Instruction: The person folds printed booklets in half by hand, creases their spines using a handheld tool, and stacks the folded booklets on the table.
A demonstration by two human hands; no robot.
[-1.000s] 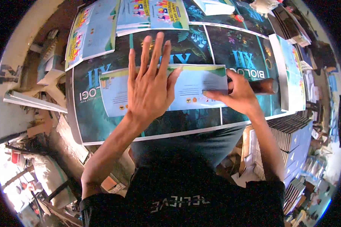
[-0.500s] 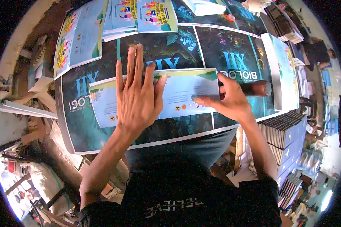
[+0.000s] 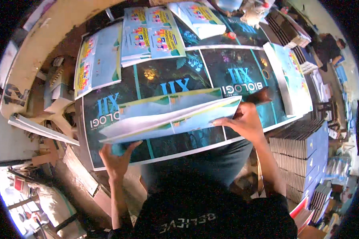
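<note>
A long folded printed sheet (image 3: 179, 125), light blue and green, is lifted at a tilt over the table. Its fold gapes, and a pale inner side shows between the two flaps. My right hand (image 3: 247, 122) grips its right end, thumb on the near flap and fingers tucked behind. Below the sheet's left end is my left hand (image 3: 117, 161), thumb and fingers spread apart and nothing between them. The left fingertips lie close to the sheet's lower left corner; I cannot tell whether they touch it.
Dark book-cover print sheets (image 3: 175, 71) cover the tabletop. Stacks of colourful printed sheets stand at the far left (image 3: 103, 55), far middle (image 3: 151, 36) and right edge (image 3: 291, 79). Beside the table on the right rise bound book stacks (image 3: 295, 159). A dark brown cylinder-like object (image 3: 261, 95) lies behind my right hand.
The folded sheet has come up off the table and its fold has opened. My left hand has left its surface, moving down and left. My right hand keeps the right end.
</note>
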